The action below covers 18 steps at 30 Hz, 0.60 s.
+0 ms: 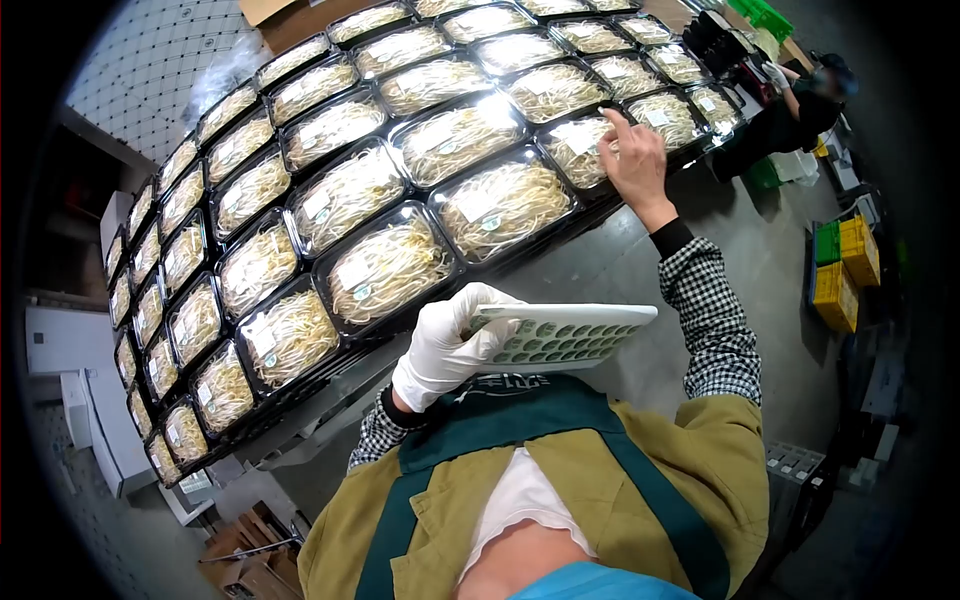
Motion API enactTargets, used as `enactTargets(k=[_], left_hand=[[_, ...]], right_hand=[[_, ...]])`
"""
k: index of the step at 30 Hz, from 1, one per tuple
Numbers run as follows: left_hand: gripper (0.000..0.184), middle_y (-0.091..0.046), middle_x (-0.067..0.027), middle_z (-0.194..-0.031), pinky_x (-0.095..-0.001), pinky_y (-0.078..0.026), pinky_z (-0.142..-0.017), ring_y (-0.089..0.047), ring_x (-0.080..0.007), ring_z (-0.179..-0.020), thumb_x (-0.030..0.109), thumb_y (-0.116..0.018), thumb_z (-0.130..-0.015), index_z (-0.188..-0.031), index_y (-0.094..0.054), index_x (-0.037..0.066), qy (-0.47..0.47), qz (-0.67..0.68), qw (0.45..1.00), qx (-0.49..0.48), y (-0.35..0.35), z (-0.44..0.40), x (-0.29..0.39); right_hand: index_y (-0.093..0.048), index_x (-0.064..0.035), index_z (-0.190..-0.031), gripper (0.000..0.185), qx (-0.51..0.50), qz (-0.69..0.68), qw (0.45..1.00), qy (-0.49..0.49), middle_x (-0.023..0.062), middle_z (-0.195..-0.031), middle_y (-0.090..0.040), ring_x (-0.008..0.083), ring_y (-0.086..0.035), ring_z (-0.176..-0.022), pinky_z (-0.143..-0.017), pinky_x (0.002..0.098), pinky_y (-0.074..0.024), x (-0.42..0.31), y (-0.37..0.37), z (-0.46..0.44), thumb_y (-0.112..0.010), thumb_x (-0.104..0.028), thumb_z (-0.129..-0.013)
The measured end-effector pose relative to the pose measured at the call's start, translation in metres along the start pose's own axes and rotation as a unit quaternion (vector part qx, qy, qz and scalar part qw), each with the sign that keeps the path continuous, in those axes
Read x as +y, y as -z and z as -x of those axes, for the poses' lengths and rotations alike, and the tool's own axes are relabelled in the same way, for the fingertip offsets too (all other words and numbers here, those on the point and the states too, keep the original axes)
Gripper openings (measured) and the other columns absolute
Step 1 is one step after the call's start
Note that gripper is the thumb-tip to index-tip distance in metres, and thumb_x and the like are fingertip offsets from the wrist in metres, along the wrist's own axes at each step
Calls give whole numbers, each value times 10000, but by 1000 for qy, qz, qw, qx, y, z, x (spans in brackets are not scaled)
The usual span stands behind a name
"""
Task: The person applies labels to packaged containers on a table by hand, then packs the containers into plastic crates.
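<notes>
A grey floor (720, 290) borders rows of film-covered black trays of bean sprouts (505, 205).
The white-gloved left hand (450, 345) has its grip closed on one end of a pale sheet of round green stickers (580, 335), between the trays and the person's dark-green apron (565, 408). The bare right hand (637, 165) is at a labelled tray in the front row, index finger extended; whether its grip holds anything cannot be told.
</notes>
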<state>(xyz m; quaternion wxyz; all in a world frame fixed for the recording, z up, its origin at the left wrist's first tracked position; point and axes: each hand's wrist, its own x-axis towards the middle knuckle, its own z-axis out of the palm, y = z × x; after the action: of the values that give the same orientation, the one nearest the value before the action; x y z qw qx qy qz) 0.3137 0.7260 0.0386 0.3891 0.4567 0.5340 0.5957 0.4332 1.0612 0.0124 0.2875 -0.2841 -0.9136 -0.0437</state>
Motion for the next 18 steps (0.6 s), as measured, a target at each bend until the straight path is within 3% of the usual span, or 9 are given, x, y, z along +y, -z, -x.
enactTargets(k=[2,5,7,9,10,13,15,17,18], left_hand=[[171,-623,-2,-771,-196,-462,-662,-553,-42,-700,157,-618,-879,-978,-603,19,6,14,1000,24,-10,-7,0],[111,-632,-4,-847,-182,-454,-690,-548,-28,-748,60,-595,-885,-976,-575,0,26,21,999,35,-23,-21,3],[170,-628,-7,-909,-204,-456,-757,-557,-49,-821,96,-598,-891,-1027,-563,-2,49,4,998,48,-32,-31,0],[189,-652,-21,-809,-206,-477,-652,-580,-49,-703,110,-607,-868,-1043,-592,39,-27,4,994,108,-43,-47,-11],[199,-656,-32,-818,-214,-482,-654,-591,-57,-711,100,-599,-868,-1057,-587,38,-3,1,993,116,-44,-52,-7],[221,-664,-55,-827,-231,-491,-658,-609,-72,-723,100,-596,-864,-1074,-576,33,15,-1,986,164,-46,-61,-3],[231,-644,-43,-910,-216,-471,-722,-580,-65,-803,81,-584,-882,-1095,-553,-3,47,-27,984,167,-42,-65,3],[230,-636,-36,-939,-209,-464,-740,-567,-61,-831,69,-578,-889,-1098,-548,-23,58,-40,982,173,-39,-66,4],[224,-638,-35,-926,-209,-467,-726,-568,-60,-818,66,-578,-886,-1090,-554,-25,49,-43,982,176,-38,-68,4]], right_hand=[[-476,-125,-1251,537,31,106,994,12,52,-983,-612,221,-571,-860,-825,380,-401,11,6,-11,-659,-135,-746],[-598,-72,-1049,312,41,-107,993,-25,86,-950,-609,251,-584,-880,-774,359,-448,25,-6,-38,-667,-153,-756],[-675,-18,-837,215,-36,-306,941,-141,105,-860,-649,242,-617,-806,-730,323,-477,21,-22,-61,-673,-222,-768],[-689,-21,-816,221,-47,-329,934,-130,105,-879,-660,230,-626,-811,-746,313,-478,15,-49,-85,-674,-235,-765],[-693,-26,-811,220,-10,-345,933,-103,103,-882,-667,239,-629,-819,-749,313,-477,8,-62,-92,-679,-237,-752],[-688,-95,-731,158,-11,-85,996,-37,55,-902,-624,235,-597,-838,-743,392,-442,0,-78,-96,-652,-249,-737],[-647,-89,-876,182,-1,84,996,33,52,-925,-589,233,-586,-875,-743,411,-437,-3,-58,-104,-621,-217,-750],[-632,-67,-936,227,6,54,997,47,69,-928,-608,205,-589,-850,-717,372,-450,-2,-44,-109,-628,-228,-776],[-632,-65,-934,220,-93,-110,989,18,70,-936,-620,187,-591,-861,-713,346,-456,-8,-32,-109,-636,-233,-793]])
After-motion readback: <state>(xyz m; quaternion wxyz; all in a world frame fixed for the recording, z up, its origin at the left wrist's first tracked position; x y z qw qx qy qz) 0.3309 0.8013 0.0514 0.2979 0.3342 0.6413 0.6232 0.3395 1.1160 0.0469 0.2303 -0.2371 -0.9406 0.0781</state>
